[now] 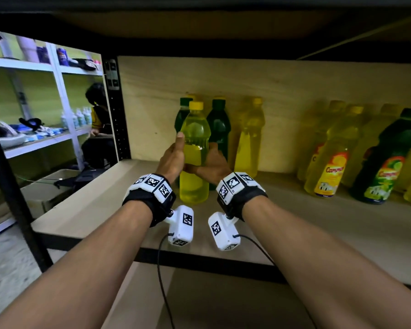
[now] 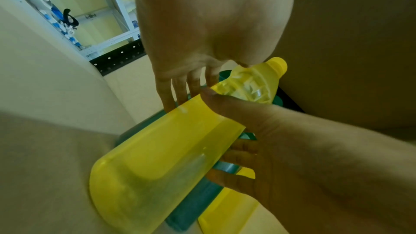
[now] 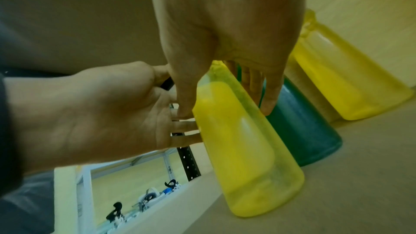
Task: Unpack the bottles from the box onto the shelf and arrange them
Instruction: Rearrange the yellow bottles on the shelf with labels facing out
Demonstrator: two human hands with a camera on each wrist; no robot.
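Placing step: both hands were on one yellow bottle (image 1: 193, 150) standing on the shelf (image 1: 318, 224). Left hand (image 1: 172, 157) and right hand (image 1: 212, 166) cupped its middle from either side, fingers wrapped behind. Two green bottles (image 1: 220, 124) stood just behind the grip, another yellow bottle (image 1: 249, 138) to its right. Box not in view. Next, probably: nudge it into line, let go without tipping it.

Left hand (image 2: 202, 24) fingers (image 2: 166, 95) and right hand (image 2: 281, 149) clasp the yellow bottle (image 2: 171, 149); green bottles (image 2: 193, 207), seemingly, behind.
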